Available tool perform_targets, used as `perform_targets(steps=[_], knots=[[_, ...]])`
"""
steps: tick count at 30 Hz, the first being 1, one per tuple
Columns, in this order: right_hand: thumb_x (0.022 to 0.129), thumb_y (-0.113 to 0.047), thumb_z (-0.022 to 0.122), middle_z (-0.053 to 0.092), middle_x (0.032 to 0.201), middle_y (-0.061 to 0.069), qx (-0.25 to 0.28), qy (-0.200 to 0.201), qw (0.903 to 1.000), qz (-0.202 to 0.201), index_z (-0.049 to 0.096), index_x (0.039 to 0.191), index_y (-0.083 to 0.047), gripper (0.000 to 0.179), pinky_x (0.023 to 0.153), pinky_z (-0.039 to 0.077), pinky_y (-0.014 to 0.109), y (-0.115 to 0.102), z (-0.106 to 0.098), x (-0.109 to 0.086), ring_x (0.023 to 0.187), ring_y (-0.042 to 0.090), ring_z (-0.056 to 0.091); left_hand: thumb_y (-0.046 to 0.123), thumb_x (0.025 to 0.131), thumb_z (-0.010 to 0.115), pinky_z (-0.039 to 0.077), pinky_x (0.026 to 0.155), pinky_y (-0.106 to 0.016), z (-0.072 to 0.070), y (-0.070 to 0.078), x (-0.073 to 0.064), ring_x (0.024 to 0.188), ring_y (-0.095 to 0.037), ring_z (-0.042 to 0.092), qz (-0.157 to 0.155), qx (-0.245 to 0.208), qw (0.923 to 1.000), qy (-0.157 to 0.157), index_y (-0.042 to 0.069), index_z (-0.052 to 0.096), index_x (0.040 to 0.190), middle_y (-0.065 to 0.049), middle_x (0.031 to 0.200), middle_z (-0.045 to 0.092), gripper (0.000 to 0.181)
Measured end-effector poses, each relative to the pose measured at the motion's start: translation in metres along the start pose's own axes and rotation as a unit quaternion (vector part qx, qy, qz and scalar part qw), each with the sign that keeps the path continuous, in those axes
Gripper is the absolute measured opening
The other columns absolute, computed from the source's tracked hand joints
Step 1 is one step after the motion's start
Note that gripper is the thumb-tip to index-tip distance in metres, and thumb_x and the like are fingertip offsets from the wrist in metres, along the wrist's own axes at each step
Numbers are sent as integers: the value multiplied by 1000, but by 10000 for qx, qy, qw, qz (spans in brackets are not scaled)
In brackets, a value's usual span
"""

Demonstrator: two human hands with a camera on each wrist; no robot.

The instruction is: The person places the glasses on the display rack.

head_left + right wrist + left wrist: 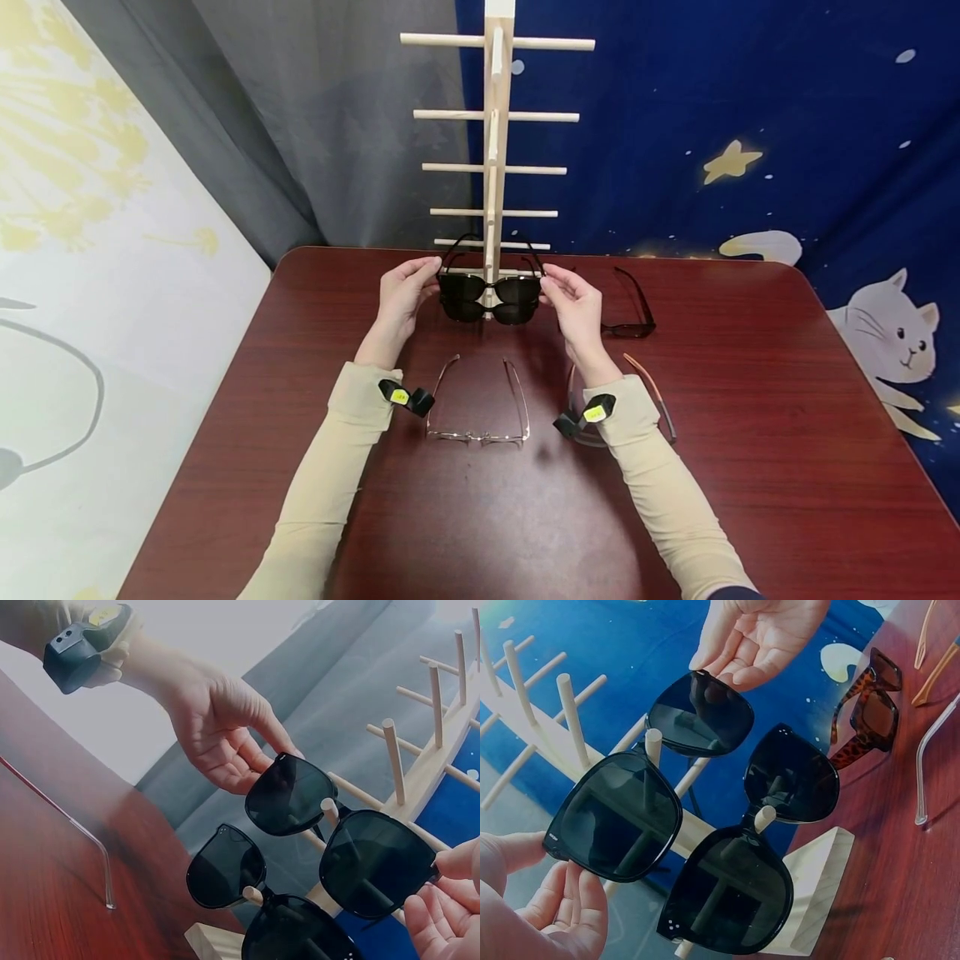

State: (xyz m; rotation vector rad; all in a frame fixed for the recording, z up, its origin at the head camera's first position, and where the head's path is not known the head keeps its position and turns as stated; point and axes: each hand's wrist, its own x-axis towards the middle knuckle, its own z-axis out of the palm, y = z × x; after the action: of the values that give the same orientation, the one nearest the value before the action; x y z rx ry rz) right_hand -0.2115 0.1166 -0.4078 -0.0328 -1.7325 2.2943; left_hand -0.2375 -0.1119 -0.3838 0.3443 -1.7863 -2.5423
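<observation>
Both hands hold one pair of black sunglasses by its outer corners, in front of a wooden peg rack. My left hand pinches one end between thumb and fingers. At the other end, the thumb and fingers of my right hand pinch the frame. In the left wrist view a peg pokes up at the bridge of the held sunglasses. Just below, a second black pair of sunglasses hangs with its bridge at a lower peg.
Thin metal-framed eyeglasses lie on the dark red table, nearer than the rack. Glasses with orange temples lie partly hidden under the right forearm. Tortoiseshell sunglasses rest right of the rack. Bare pegs stick out higher up the post.
</observation>
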Motion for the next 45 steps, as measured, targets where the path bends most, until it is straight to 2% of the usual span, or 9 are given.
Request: perform_targets(steps=[5,10,16,19,23,29,36,41,45], knots=[[87,6,62,68,83,4,-127,-20,9999,16,59,113,15,28,69,56,27,-1,-1,-2,70,8,63,9,86,68,52,58,-19,-2,-1,0,59,-8,59,-57,108,9999,31,6,68,85,1,75,65,3],[87,4,61,68,82,1,-259,-46,9996,-31,59,112,15,27,67,55,22,-4,-3,-5,71,8,64,13,89,65,53,61,-19,-7,-3,-2,60,-7,60,-35,303,9995,-5,9,66,86,2,75,64,5],[87,4,62,68,83,-1,-430,-133,9988,-211,60,111,13,26,67,55,21,-7,-11,-12,72,6,64,11,91,62,55,66,-20,-21,-4,-12,66,-8,63,74,420,9989,-204,0,63,100,2,75,66,14],[88,3,62,69,89,7,-566,-234,9978,-238,61,111,13,26,67,54,20,-9,-16,-17,74,6,64,8,91,60,55,67,-20,-29,-5,-18,67,-8,63,125,487,9982,-312,-1,62,102,1,77,67,14],[87,3,62,66,99,24,-783,-401,9959,-202,61,111,13,26,67,54,20,-9,-21,-25,74,7,64,4,90,60,55,67,-21,-37,-6,-24,66,-7,63,141,600,9973,-400,3,64,96,2,78,68,7],[86,4,63,68,98,19,-1080,-733,9914,-72,61,110,13,26,69,54,20,-6,-28,-39,74,5,63,0,89,60,55,67,-21,-46,-13,-32,66,-7,64,208,766,9960,-421,-1,64,97,2,76,68,9],[86,5,62,65,98,26,-1677,-1289,9774,2,61,108,13,24,72,53,19,2,-35,-58,79,6,64,-1,89,59,55,66,-20,-56,-25,-42,66,-6,64,269,1184,9910,-559,-13,58,108,3,77,67,23],[85,3,64,65,99,26,-2201,-1522,9635,101,64,106,9,22,72,50,14,4,-37,-72,81,7,63,-1,89,59,56,70,-26,-65,-34,-50,69,-8,64,202,1494,9865,-634,-16,57,111,5,77,67,26],[84,5,65,65,98,29,-2438,-1661,9553,198,63,105,11,22,71,51,15,-6,-33,-86,81,14,63,0,89,60,56,74,-32,-72,-42,-59,72,-11,65,73,1722,9828,-661,-16,58,110,2,79,68,27]])
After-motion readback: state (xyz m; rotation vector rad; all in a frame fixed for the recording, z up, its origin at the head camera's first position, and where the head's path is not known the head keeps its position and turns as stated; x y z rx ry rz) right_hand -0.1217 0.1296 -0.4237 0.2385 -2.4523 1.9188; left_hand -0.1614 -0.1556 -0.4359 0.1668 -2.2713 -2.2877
